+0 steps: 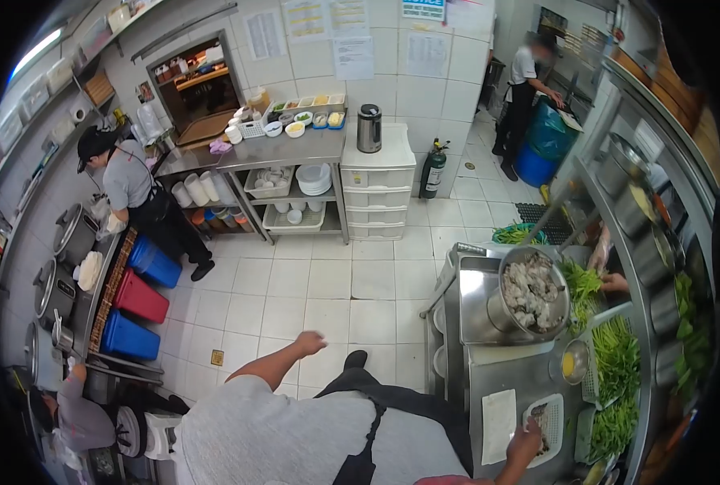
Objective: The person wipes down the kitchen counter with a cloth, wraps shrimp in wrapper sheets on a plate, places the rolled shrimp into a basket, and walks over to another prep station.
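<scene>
My left hand (310,343) hangs over the tiled floor, away from the counter, with loosely bent fingers and nothing visible in it. At the bottom right, my right hand (523,444) is closed at the near left rim of a small white plastic basket (555,402). Small greyish-brown pieces lie in that basket; I cannot make out their kind. Left of it is a white cloth or board (499,420) on the steel counter (501,372). Behind stands a large steel pot (501,311) heaped with pale, greyish raw pieces (532,293). A metal bowl (575,361) holds something yellow.
Leafy greens (616,364) fill baskets along the right, below a steel shelf (625,267). A co-worker's hands (610,281) reach into greens behind it. Other people work at left and back right. Bins (140,299), a drawer unit (377,182) and a fire extinguisher (433,170) stand around.
</scene>
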